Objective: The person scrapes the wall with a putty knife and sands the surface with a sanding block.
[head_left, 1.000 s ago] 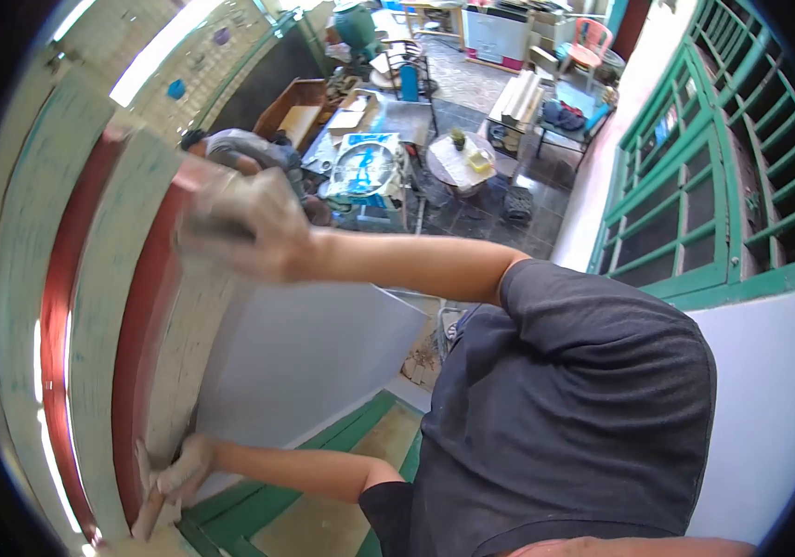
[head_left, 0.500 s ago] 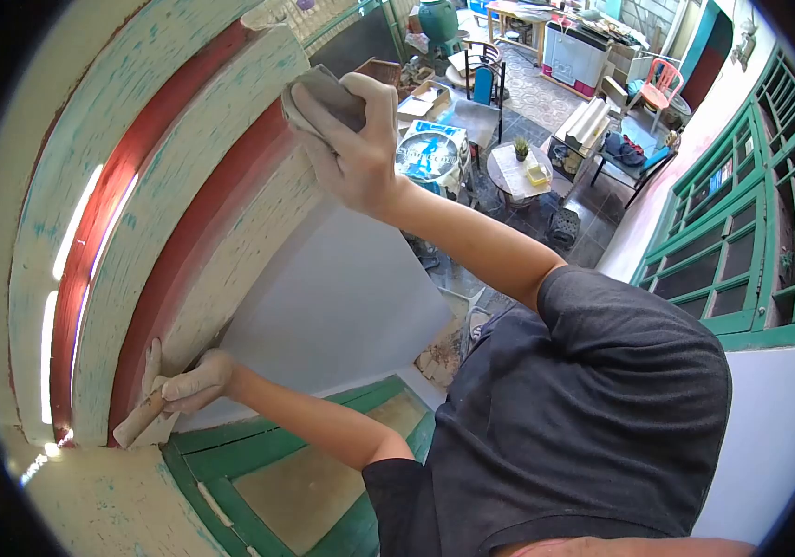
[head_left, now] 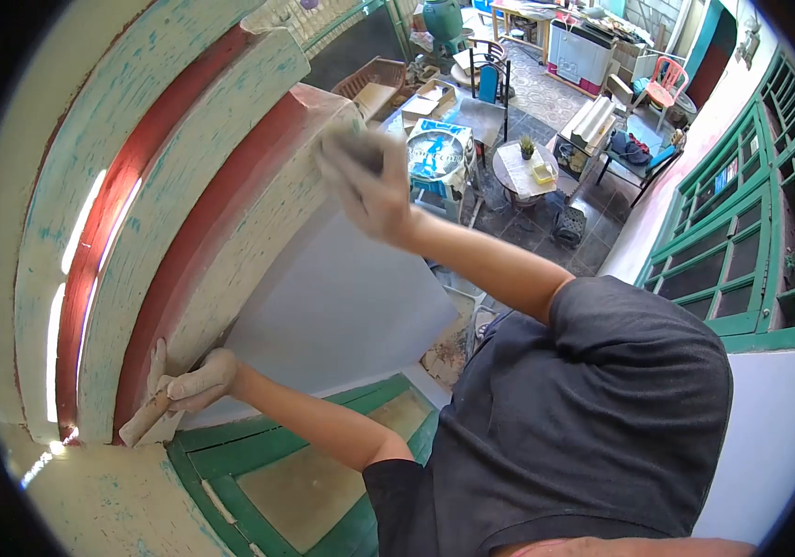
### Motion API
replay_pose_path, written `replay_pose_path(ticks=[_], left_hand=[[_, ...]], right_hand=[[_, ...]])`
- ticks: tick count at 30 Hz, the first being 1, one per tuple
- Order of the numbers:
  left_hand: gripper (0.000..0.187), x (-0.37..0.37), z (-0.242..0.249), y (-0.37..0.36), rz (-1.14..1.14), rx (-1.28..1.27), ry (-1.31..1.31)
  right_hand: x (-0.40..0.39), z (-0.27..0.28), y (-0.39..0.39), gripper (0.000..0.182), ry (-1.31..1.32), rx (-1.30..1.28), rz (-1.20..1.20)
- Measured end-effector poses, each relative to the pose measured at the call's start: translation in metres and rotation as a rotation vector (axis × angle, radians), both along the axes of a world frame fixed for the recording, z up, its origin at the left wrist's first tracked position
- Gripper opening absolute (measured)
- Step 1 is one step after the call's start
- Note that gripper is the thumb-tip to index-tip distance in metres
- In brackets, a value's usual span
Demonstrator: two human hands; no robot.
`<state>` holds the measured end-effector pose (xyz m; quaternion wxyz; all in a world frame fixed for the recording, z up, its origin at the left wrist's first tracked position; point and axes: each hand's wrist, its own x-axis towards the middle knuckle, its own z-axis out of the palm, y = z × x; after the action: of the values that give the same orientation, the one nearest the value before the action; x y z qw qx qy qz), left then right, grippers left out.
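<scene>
My right hand (head_left: 371,190), blurred by motion, is closed around a dark grey sanding block (head_left: 358,148). It is by the end of a cream ledge (head_left: 263,223) with a worn red band (head_left: 202,232); whether the block touches the ledge cannot be made out. At the ledge's lower end, my left hand (head_left: 201,382) is closed on a short, dusty wooden handle (head_left: 145,420), one finger stretched out along the surface. What the handle belongs to is hidden. Both hands look coated in pale dust.
Below the ledge are a grey-white wall panel (head_left: 342,288) and a green-framed door (head_left: 230,446). Further off stand a round table (head_left: 509,176) with a plant, a blue-and-white box (head_left: 437,153) and several chairs. Green barred windows (head_left: 741,241) line the right wall.
My right hand has moved right and slightly down with the sanding block, uncovering the ledge's end. My left hand keeps its place and grip on the ledge. The view has shifted slightly.
</scene>
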<state>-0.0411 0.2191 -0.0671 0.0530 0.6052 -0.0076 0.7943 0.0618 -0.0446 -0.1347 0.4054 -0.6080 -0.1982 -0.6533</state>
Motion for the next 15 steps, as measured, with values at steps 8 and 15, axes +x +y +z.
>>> replay_pose_path(ticks=[8, 15], left_hand=[[0.069, 0.002, -0.004, 0.007, -0.053, 0.010, 0.005], [0.066, 0.002, -0.002, 0.001, -0.029, 0.002, -0.018]], right_hand=[[0.019, 0.055, -0.025, 0.038, -0.051, 0.069, -0.043], [0.000, 0.003, -0.022, 0.038, 0.043, 0.040, 0.046]])
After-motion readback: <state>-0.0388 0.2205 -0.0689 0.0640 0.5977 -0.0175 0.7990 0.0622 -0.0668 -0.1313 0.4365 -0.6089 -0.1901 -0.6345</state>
